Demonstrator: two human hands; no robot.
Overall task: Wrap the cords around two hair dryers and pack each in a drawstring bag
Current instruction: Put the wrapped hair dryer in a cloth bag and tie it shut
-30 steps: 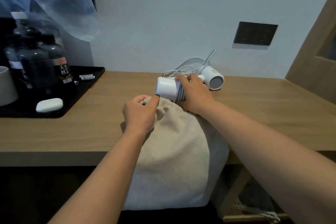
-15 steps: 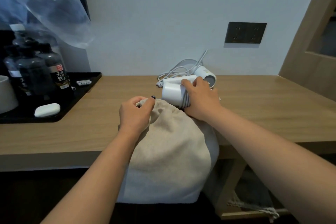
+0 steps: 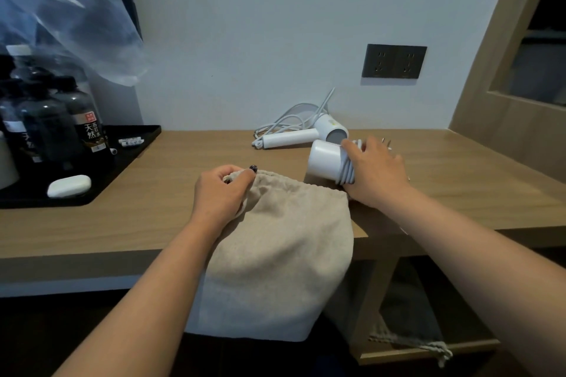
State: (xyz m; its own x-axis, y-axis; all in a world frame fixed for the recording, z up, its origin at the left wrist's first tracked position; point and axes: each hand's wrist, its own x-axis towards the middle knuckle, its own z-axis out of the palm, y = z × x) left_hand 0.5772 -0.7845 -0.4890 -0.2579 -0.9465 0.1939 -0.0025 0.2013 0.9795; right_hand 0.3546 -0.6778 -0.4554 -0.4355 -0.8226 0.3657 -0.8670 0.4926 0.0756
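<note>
The beige drawstring bag [image 3: 275, 254] served as the marker for everything else: it lay over the front edge of the wooden counter [image 3: 153, 223], its gathered mouth up on the surface and its body hanging down past the edge. The left hand [image 3: 219, 193] sat at the bag's top left corner, its grip pinched together on the rim of the mouth, thumb and fingers closed on the fabric. Just past the bag's top right corner, the right hand [image 3: 372, 168] had its grip clamped on the wrapped hair dryer [image 3: 326, 161], fingers curled over the grey cord coils [image 3: 347, 173] wound round its body; the white barrel end pointed left, lying just beyond the bag's mouth and outside it. Whether the dryer rested on the counter or was held slightly off it could not be told. Farther back from the bag, near the wall, the second hair dryer [image 3: 306, 136] lay on the counter with its loose cord [image 3: 291, 119] heaped behind it, touching nothing in either hand. Above that, a dark wall socket [image 3: 394, 60] was set in the wall. Well to the left of the bag stood a black tray [image 3: 128, 156] carrying dark bottles [image 3: 76, 119] and a small white case [image 3: 69, 185]. Below and right of the bag, on a lower shelf [image 3: 428, 352], lay another drawstring bag [image 3: 410, 324] in shadow.
</note>
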